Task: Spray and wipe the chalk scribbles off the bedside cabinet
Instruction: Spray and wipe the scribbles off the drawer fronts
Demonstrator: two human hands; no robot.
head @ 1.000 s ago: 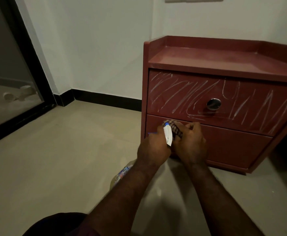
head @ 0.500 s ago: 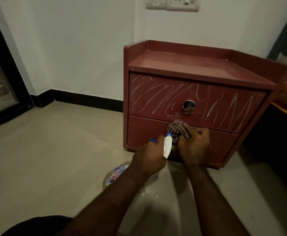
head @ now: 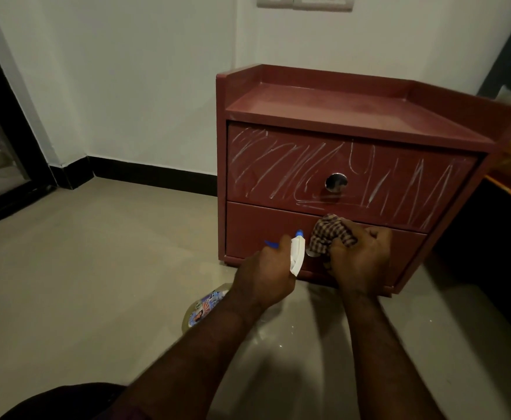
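Chalk scribbles (head: 278,165): upper drawer (head: 378,165); my left grip (head: 263,277) curled round spray bottle (head: 298,254), right grip (head: 360,262) bunching cloth (head: 330,237); aim nozzle (head: 299,232) higher, mist evenly

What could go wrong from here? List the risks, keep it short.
1. The spray bottle in the left hand sits level with the lower drawer; a squirt may miss the chalk scribbles above.
2. The checked cloth in the right hand is close beside the nozzle and may catch the spray.
3. Runoff could wet the glossy floor.
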